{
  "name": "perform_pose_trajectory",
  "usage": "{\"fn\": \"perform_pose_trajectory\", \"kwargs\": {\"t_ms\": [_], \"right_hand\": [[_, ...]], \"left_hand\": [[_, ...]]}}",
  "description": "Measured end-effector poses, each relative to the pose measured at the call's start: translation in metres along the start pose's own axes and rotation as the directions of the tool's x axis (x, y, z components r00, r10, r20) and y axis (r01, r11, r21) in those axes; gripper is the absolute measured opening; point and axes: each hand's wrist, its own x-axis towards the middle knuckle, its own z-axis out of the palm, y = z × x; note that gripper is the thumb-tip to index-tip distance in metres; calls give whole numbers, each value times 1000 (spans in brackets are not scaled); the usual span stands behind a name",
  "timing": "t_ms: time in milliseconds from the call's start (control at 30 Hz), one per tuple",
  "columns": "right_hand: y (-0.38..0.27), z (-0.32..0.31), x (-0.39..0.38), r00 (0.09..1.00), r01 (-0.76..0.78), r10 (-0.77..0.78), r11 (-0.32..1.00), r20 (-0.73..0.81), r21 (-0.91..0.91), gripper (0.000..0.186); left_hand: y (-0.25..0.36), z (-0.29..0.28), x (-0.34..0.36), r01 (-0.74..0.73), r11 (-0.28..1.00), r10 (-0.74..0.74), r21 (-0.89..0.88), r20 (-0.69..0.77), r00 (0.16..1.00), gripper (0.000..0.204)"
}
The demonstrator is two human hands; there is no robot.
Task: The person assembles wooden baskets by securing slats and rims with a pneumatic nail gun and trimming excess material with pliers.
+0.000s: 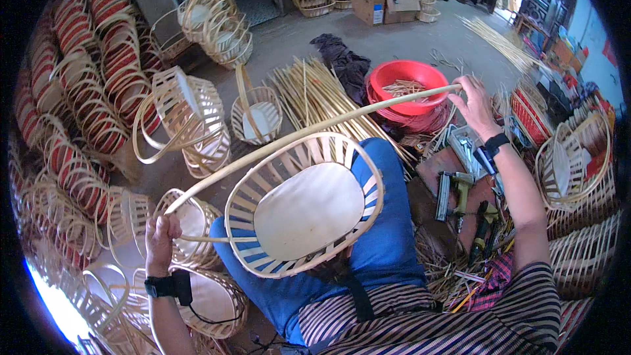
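Both hands grasped a long pale wooden strip (328, 122), which slanted across just above the basket's far rim: the left hand (162, 236) closed round its near end, the right hand (474, 108) gripping its far end between thumb and fingers. An oval slatted basket (309, 204) sat tilted on the person's blue trousers (394, 230). A thinner stick (205, 240) ran from beside the left hand to the basket's side; whether that hand held it too, I could not tell. Beyond the knees stood a red basin (401, 109).
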Motion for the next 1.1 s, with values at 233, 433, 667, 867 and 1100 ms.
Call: {"fn": "perform_pose_trajectory", "kwargs": {"t_ms": [233, 433, 667, 867, 1100], "right_hand": [[-5, -3, 34, 962, 55, -65, 997, -263, -45, 23], [-25, -3, 81, 765, 316, -384, 923, -518, -219, 27], [-41, 8, 74, 834, 219, -225, 973, -504, -72, 39], [-104, 79, 40, 800, -146, 390, 863, -456, 483, 37], [-166, 122, 9, 828, -314, 472, -59, 303, 948, 38]], "left_hand": [[73, 12, 32, 239, 961, -232, 137, -60, 971, 34], [175, 119, 100, -309, 879, 214, 365, 278, 937, 26], [194, 152, 101, -380, 823, 354, 423, 142, 924, 14], [197, 144, 106, -416, 810, 426, 413, 72, 902, 13], [192, 139, 112, -352, 858, 380, 374, -4, 925, 8]]}}
